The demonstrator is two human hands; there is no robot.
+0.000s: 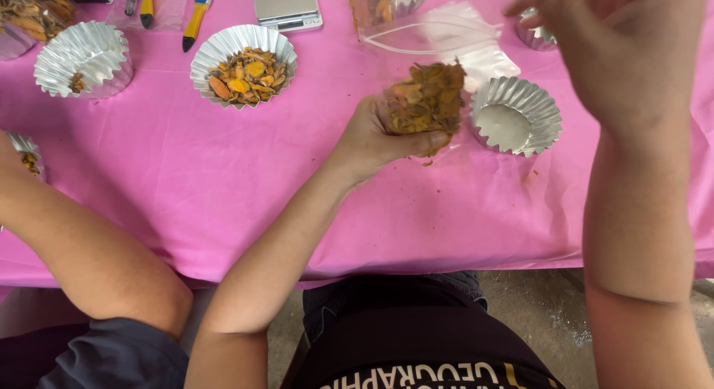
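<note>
The left hand (372,140) grips a clear plastic bag of dried orange-brown slices (425,99) above the pink tablecloth (223,195), just beside an empty fluted foil cup (515,115). The right hand (625,47) hovers raised, fingers loosely spread, holding nothing.

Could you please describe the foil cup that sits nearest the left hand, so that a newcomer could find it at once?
Start from the pink tablecloth and find the left hand, which grips a clear bag of dried yellow-brown slices. Just beyond that bag stands a fluted silver foil cup. Unlike the foil cup of orange slices farther along the table, it holds nothing.
</note>
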